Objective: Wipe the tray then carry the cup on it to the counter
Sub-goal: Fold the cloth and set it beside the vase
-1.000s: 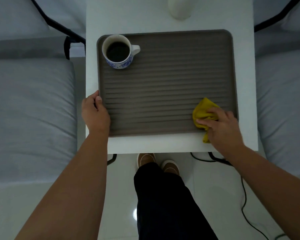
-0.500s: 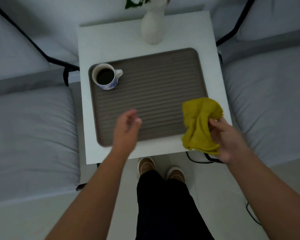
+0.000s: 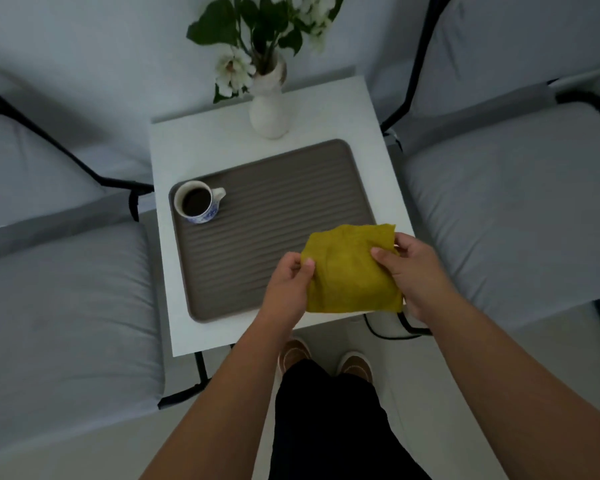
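On the small white table [image 3: 194,306] lies one brown ribbed tray [image 3: 274,220], and in its far left corner stands one white cup with blue pattern [image 3: 198,201], holding dark liquid, its handle pointing right. Above the tray's near right corner, one yellow cloth [image 3: 350,271] is held up off the surface between two hands: the left hand [image 3: 288,289] pinches its left edge with thumb and fingers, and the right hand [image 3: 413,271] grips its right side, thumb pressed on the front. Behind the tray, one white vase [image 3: 269,112] with white flowers and green leaves stands at the table's far edge. Two grey cushioned chairs flank the table, one to the left [image 3: 59,306] and one to the right [image 3: 506,216]. Below, two brown shoes [image 3: 293,355] show on the pale floor
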A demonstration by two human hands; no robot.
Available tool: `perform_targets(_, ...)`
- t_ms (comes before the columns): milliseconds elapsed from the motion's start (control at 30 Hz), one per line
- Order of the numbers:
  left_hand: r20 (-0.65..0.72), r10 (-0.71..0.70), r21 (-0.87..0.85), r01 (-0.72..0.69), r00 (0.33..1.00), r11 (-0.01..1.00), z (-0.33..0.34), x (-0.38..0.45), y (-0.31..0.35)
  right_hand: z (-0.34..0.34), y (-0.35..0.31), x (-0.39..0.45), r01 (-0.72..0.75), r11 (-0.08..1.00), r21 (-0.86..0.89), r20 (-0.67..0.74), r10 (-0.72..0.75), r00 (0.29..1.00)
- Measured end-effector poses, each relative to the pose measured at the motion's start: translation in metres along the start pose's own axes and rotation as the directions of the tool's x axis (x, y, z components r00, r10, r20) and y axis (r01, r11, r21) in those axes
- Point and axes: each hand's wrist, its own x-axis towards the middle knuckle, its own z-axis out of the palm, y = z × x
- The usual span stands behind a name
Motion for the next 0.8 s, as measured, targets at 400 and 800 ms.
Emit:
perform_targets(400,-0.04,-0.144,0.028,0.146,0.989,0.989,-0.003,0.074,0.03,0.018,0.016,0.042,-0.332,0.924,0.191,-0.031,0.344,0.938)
perform_targets(800,-0.015,0.169,0.273,-0.159,0.985,0.949,0.036,0.237,0.153,0.026,-0.13,0.231,0.13,0.953,-0.275,-0.229,-0.197,0.953)
